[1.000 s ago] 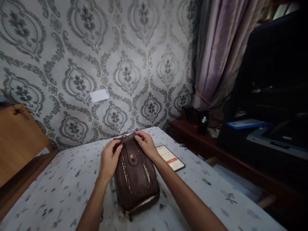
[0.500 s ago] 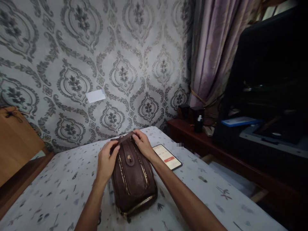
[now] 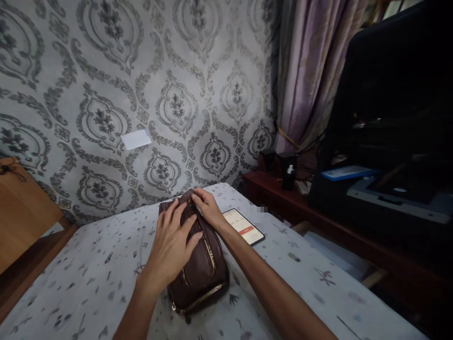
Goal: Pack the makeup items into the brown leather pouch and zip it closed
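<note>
A dark brown bag [image 3: 200, 271] with gold zippers lies on the patterned white sheet, its far end towards the wall. Across its upper face my left hand [image 3: 173, 238] rests with fingers spread, covering the middle flap and its clasp. My right hand [image 3: 205, 205] is at the far right end of the bag, thumb and fingers pinched on the bag's strap edge. To the right of the bag, a phone [image 3: 246, 228] with a lit screen lies flat, partly behind my right forearm.
The bed or table top [image 3: 95, 269] meets a wallpapered wall. On the right, a dark red cabinet [image 3: 258, 186] carries a small bottle [image 3: 289, 177] and a large dark screen [image 3: 389, 94]; below it a drawer [image 3: 336, 255] stands pulled out. A wooden board [image 3: 28, 208] is at left.
My left hand has let go of the bag's far left edge and spread over its top face. My right hand keeps its place at the far end. The view has shifted slightly.
</note>
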### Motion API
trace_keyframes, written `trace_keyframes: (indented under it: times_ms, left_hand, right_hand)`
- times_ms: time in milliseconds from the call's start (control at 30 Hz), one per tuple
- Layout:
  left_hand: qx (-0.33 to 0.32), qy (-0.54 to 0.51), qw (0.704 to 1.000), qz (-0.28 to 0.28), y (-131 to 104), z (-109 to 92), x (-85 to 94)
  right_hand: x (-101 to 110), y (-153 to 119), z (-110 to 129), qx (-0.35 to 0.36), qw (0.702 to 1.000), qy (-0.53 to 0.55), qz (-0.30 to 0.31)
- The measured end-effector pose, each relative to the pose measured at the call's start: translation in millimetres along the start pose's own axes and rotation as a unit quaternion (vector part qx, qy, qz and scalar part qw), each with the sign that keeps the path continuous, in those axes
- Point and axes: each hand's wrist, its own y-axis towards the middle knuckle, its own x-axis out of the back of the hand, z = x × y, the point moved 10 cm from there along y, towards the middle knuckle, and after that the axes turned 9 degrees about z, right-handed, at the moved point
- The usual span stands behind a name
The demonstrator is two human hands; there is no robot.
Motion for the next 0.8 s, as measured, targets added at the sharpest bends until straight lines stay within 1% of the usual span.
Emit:
trace_keyframes:
  times_ms: [167,400,633,800]
  left_hand:
    - [-0.004,0.022,1.0,0.015,1.0,-2.8,-5.7]
    - [0.003,-0.003,1.0,0.003,1.4,-0.6,-3.2]
    - [0.012,-0.028,1.0,0.0,1.5,2.4,-1.4]
    - [0.011,-0.03,0.999,0.006,1.8,1.9,-0.7]
  right_hand:
    - [-1.0,-0.3,-2.7,-0.005,1.0,0.007,0.0]
    - [-0.7,-1.4,-0.4,-0.007,1.0,-0.008,-0.008]
    - [-3.0,-2.5,5.3,-0.007,1.0,-0.012,0.001]
    - [-6.3,-2.5,3.5,-0.012,1.0,-0.006,0.013]
